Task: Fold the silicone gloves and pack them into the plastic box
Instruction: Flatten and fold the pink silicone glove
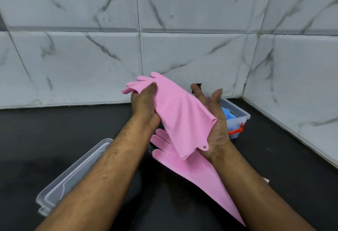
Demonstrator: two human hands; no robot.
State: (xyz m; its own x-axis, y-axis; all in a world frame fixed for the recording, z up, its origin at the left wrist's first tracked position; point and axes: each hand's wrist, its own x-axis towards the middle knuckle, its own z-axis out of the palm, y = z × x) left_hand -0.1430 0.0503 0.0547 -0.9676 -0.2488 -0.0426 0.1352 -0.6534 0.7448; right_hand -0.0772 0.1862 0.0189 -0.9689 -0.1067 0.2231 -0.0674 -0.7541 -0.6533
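Note:
I hold a pink silicone glove (180, 113) in the air above the black counter. My left hand (144, 103) grips it near its fingers, which point up and left. My right hand (215, 121) supports the cuff end, thumb behind the edge, fingers partly spread. A second pink glove (199, 174) lies flat on the counter beneath, fingers pointing left, its cuff running toward the lower right under my right forearm. The clear plastic box (239, 113) stands behind my right hand with blue gloves (228, 114) inside and an orange latch (236, 130) on its side.
A clear plastic lid (73, 176) lies on the counter at the left, partly under my left forearm. White marble-pattern tiled walls rise behind and on the right, meeting in a corner near the box. The dark countertop (54, 130) stretches to the left.

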